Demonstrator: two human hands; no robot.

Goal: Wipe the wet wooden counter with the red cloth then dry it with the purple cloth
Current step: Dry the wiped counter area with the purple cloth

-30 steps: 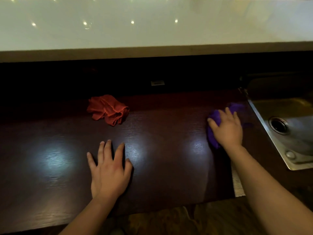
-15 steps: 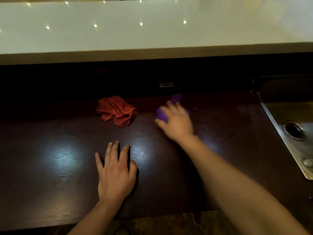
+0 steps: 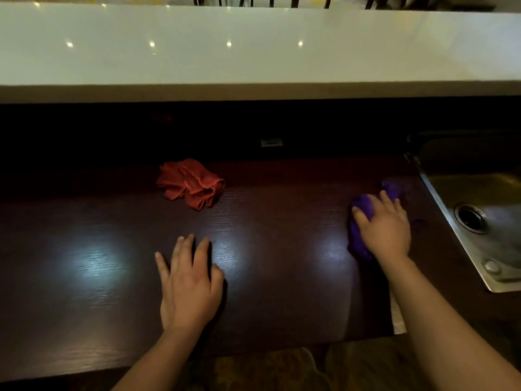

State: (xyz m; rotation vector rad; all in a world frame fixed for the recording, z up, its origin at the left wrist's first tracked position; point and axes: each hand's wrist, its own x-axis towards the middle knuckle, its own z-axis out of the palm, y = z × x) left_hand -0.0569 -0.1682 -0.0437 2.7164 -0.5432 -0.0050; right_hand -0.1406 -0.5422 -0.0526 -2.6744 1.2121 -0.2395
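The dark wooden counter (image 3: 282, 249) stretches across the view, with glossy light patches on it. A crumpled red cloth (image 3: 190, 183) lies alone at the back, left of centre. My right hand (image 3: 384, 225) presses down on the purple cloth (image 3: 359, 218) at the counter's right end, close to the sink; the cloth shows to the left of and beyond the fingers. My left hand (image 3: 189, 280) rests flat on the wood near the front edge, fingers spread, holding nothing.
A steel sink (image 3: 479, 218) with a round drain is set in at the right. A raised white bar top (image 3: 253, 46) overhangs the dark back wall. The counter's front edge runs along the bottom, with floor below.
My right hand has swept the purple cloth from the counter's middle back, beside the red cloth, to the right end by the sink. A second ago it was also at the right. My left hand stays put.
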